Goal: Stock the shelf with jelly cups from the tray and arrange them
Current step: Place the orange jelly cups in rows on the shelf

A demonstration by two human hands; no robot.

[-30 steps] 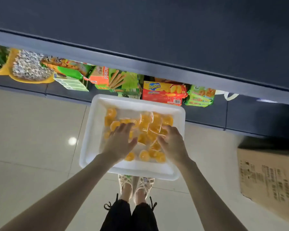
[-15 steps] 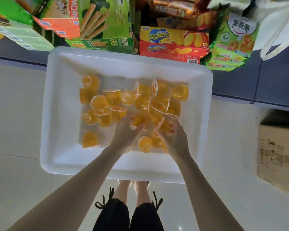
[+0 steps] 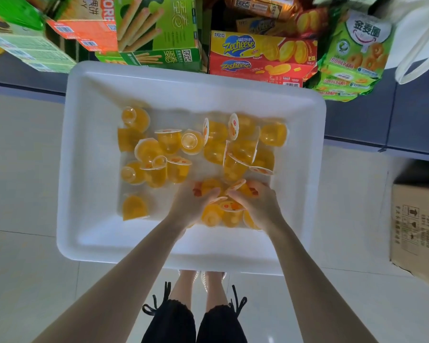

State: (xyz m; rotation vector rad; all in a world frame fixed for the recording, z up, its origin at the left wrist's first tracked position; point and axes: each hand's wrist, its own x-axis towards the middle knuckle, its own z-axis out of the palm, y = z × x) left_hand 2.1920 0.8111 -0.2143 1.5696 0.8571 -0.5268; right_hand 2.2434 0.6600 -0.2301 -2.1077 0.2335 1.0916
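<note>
**A:** Status?

**B:** Our left hand [image 3: 191,206] and right hand [image 3: 259,206] curl inward round a heap of jelly cups [image 3: 230,214] at the near side of the tray [image 3: 89,169]. The other cups lie scattered farther in.

**A:** Procedure?

**B:** We cup from both sides, avoid crushing the lids, lift level, then carry to the shelf [image 3: 357,120].

**A:** Change?

**B:** Half a second ago our left fingers lay flatter; now both hands enclose the heap.

Bright even light, soft focus, wide-angle edge distortion
</note>
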